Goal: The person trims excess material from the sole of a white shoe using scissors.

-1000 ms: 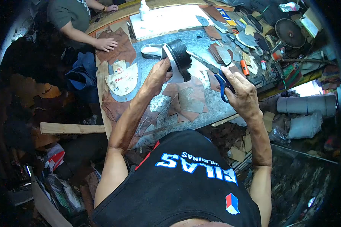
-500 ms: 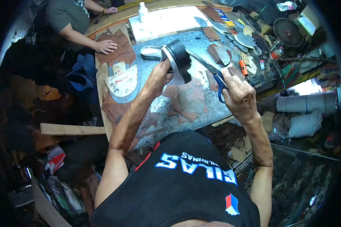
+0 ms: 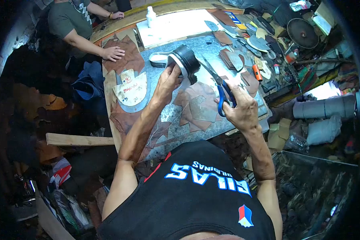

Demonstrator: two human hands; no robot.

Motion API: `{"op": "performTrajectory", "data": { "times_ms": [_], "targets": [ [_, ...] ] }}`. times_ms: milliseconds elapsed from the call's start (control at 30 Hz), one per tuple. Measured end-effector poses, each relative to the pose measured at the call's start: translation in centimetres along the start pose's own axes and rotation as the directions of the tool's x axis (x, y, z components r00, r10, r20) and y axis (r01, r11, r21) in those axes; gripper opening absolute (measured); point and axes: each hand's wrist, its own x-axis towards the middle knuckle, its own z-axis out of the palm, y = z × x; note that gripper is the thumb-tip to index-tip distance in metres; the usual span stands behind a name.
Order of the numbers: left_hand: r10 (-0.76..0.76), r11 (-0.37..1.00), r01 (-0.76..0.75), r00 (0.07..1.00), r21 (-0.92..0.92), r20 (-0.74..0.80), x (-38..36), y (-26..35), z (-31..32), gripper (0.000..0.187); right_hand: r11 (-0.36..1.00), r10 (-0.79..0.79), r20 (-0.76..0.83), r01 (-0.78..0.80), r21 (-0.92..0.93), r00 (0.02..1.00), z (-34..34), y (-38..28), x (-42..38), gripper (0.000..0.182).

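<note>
My left hand (image 3: pixel 167 83) is closed around a black and white sandal (image 3: pixel 184 63), holding it up over the metal-topped table (image 3: pixel 172 117). The sandal's wide black strap has a ragged lower edge, and its pale sole points to the left. In my right hand (image 3: pixel 242 105) is a pair of blue-handled scissors (image 3: pixel 220 81), my fingers through the handles. The blades point up and left toward the strap, a short gap from it. Below the sandal lie brown leather pieces (image 3: pixel 198 110). Left of my forearm rests a cardboard pattern (image 3: pixel 131 89) with red writing.
Another person's hand (image 3: pixel 113 53) rests on brown leather at the table's left. A white bottle (image 3: pixel 151 17) stands on a white board (image 3: pixel 176 26) behind. At right are an orange cylinder (image 3: pixel 257 73), several cut pieces and a round dark disc (image 3: pixel 303 33).
My right hand and the scissors have moved left and slightly down; the handles now spread wider. The sandal has tilted a little in my left hand.
</note>
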Motion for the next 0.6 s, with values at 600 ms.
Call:
{"op": "performTrajectory", "data": {
  "times_ms": [600],
  "targets": [
    [0.158,0.987,-0.153,0.983,0.059,-0.096,0.4,0.0,2.4,0.057,0.978,-0.103,-0.072,0.088,-0.188,0.992,1.0,0.4,0.6,0.054]
  ]
}}
